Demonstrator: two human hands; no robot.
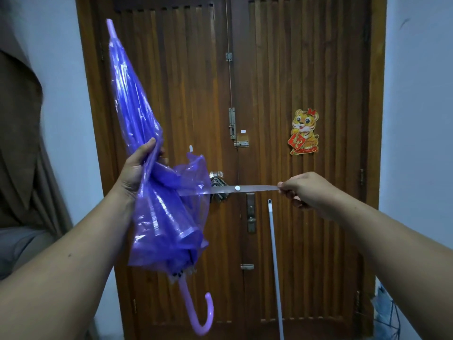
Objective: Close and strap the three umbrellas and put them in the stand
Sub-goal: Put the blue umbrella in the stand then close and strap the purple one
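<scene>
Forearms: both reached in from the bottom corners of the frame, bare, nearest of all.
Left hand (137, 168): wrapped round the folded canopy at left of centre, thumb on top, holding it fast.
Purple umbrella (157, 204): collapsed, not yet strapped, held tilted, its tip at the upper left and its hooked handle (201, 315) hanging at lower centre; folds bunched loosely below the grip.
Strap (245, 188): a pale translucent band pulled out level towards the right, a white snap button showing midway.
Right hand (306, 190): pinched shut on the strap's free end, right of centre.
Door (306, 69): dark slatted wood behind, a tiger sticker (304, 131) right of centre.
Pole (275, 266): white, leaning against the door.
Lower right corner: something blue, too cut off to tell.
</scene>
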